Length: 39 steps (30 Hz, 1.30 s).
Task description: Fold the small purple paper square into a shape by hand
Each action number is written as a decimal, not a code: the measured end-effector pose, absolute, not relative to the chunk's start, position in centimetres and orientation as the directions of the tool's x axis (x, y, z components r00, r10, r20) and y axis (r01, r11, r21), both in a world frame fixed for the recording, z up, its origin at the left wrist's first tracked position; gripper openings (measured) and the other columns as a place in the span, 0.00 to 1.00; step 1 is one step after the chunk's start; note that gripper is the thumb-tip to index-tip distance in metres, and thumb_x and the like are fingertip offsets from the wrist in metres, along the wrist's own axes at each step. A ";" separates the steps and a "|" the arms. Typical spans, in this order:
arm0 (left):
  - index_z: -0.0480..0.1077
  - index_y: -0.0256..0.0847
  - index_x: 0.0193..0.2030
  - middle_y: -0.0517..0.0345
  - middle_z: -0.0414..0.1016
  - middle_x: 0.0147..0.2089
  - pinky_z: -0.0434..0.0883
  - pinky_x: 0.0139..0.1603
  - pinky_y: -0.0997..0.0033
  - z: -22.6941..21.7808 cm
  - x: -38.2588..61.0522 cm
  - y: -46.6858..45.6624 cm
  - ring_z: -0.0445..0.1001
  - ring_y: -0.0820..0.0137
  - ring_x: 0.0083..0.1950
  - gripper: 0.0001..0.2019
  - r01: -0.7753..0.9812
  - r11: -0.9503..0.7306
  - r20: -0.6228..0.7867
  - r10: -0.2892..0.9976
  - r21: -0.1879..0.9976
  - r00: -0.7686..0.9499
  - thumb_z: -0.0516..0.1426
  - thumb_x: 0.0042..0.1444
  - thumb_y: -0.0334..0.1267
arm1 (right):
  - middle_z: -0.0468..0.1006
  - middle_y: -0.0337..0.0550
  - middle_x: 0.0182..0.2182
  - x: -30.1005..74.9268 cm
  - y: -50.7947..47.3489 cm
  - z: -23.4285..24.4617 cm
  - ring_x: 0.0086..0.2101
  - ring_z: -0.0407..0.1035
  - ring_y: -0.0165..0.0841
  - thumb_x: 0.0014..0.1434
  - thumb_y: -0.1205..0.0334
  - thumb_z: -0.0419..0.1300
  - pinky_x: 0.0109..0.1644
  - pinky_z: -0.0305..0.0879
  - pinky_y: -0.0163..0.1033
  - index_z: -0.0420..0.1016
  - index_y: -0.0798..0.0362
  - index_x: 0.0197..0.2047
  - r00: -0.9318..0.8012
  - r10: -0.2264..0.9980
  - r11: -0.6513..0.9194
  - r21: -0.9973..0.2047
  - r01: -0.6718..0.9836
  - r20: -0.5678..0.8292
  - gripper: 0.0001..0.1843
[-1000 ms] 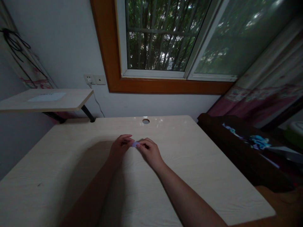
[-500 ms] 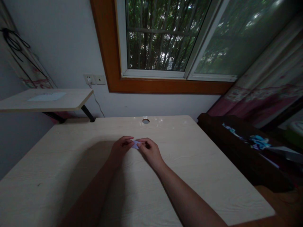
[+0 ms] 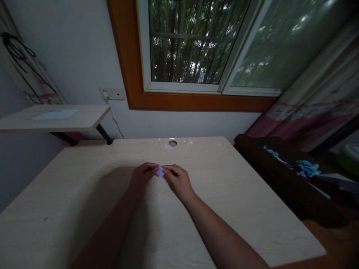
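A small pale purple piece of paper (image 3: 160, 171) is pinched between my two hands over the middle of a light wooden table (image 3: 84, 194). My left hand (image 3: 142, 177) grips its left side with curled fingers. My right hand (image 3: 178, 180) holds its right side, fingertips pressed together. Most of the paper is hidden by my fingers. Both forearms reach in from the lower edge of the view.
The table has a round cable hole (image 3: 172, 143) near its far edge. A smaller raised shelf (image 3: 56, 117) stands at the left by a wall socket (image 3: 112, 93). A dark wooden piece of furniture (image 3: 291, 175) with cluttered items lies at the right, under a window (image 3: 196, 45).
My hands have stayed in place; the fingers have shifted slightly on the purple paper, which now shows a little more between them.
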<state>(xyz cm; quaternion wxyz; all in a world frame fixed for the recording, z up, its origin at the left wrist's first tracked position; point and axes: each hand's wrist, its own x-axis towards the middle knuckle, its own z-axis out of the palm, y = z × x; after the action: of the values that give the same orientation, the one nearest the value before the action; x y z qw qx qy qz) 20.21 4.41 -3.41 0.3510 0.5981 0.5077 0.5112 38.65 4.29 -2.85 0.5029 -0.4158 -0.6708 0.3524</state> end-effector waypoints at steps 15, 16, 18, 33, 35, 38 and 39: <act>0.78 0.40 0.40 0.54 0.82 0.39 0.76 0.44 0.68 -3.2 20.3 4.2 0.79 0.66 0.40 0.11 0.245 -0.265 0.280 0.960 0.933 -0.030 0.63 0.54 0.43 | 0.79 0.43 0.33 38.5 4.2 -3.0 0.32 0.71 0.33 0.60 0.57 0.62 0.38 0.66 0.37 0.82 0.49 0.43 -0.132 0.926 0.374 -0.905 0.203 0.353 0.11; 0.77 0.40 0.41 0.54 0.82 0.39 0.76 0.43 0.69 -3.2 20.3 4.2 0.79 0.67 0.39 0.12 0.247 -0.261 0.276 0.961 0.933 -0.029 0.63 0.53 0.43 | 0.79 0.43 0.33 38.5 4.2 -3.1 0.32 0.71 0.33 0.60 0.57 0.62 0.37 0.65 0.37 0.82 0.49 0.42 -0.130 0.927 0.373 -0.905 0.203 0.353 0.10; 0.76 0.41 0.43 0.56 0.81 0.37 0.75 0.42 0.70 -3.1 20.3 4.2 0.79 0.68 0.38 0.12 0.246 -0.257 0.272 0.962 0.935 -0.029 0.63 0.53 0.42 | 0.78 0.42 0.32 38.5 4.2 -3.1 0.31 0.70 0.33 0.59 0.57 0.63 0.36 0.64 0.36 0.82 0.49 0.39 -0.129 0.924 0.380 -0.900 0.215 0.359 0.09; 0.73 0.40 0.44 0.57 0.79 0.35 0.75 0.43 0.69 -2.9 20.5 4.0 0.79 0.68 0.38 0.13 0.193 -0.270 0.270 0.962 0.943 0.024 0.63 0.53 0.41 | 0.75 0.40 0.27 38.6 4.0 -2.6 0.29 0.67 0.31 0.58 0.56 0.63 0.33 0.61 0.35 0.80 0.50 0.32 -0.129 0.914 0.406 -0.875 0.264 0.385 0.08; 0.73 0.41 0.45 0.56 0.79 0.35 0.75 0.42 0.69 -2.9 20.5 3.9 0.79 0.68 0.37 0.13 0.176 -0.277 0.276 0.961 0.945 0.033 0.63 0.53 0.41 | 0.75 0.40 0.27 38.6 4.0 -2.5 0.29 0.67 0.31 0.58 0.57 0.63 0.33 0.61 0.36 0.80 0.50 0.32 -0.143 0.908 0.417 -0.870 0.263 0.393 0.07; 0.73 0.41 0.45 0.57 0.79 0.35 0.75 0.42 0.69 -2.8 20.5 3.9 0.78 0.69 0.37 0.14 0.174 -0.288 0.287 0.957 0.942 0.031 0.64 0.52 0.41 | 0.75 0.39 0.26 38.5 3.9 -2.3 0.28 0.66 0.31 0.57 0.59 0.64 0.32 0.61 0.35 0.80 0.50 0.31 -0.153 0.906 0.423 -0.865 0.270 0.395 0.05; 0.73 0.41 0.44 0.57 0.79 0.34 0.75 0.42 0.70 -2.8 20.6 3.8 0.78 0.69 0.37 0.13 0.179 -0.291 0.291 0.956 0.940 0.028 0.64 0.52 0.40 | 0.75 0.39 0.26 38.5 3.9 -2.3 0.27 0.66 0.31 0.57 0.60 0.64 0.32 0.61 0.35 0.80 0.50 0.31 -0.155 0.907 0.421 -0.864 0.275 0.392 0.05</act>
<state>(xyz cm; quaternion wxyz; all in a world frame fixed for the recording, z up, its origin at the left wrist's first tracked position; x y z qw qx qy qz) 20.56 3.83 -2.77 0.3734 0.6119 0.4637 0.5207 38.49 3.87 -2.28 0.4876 -0.4297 -0.6875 0.3239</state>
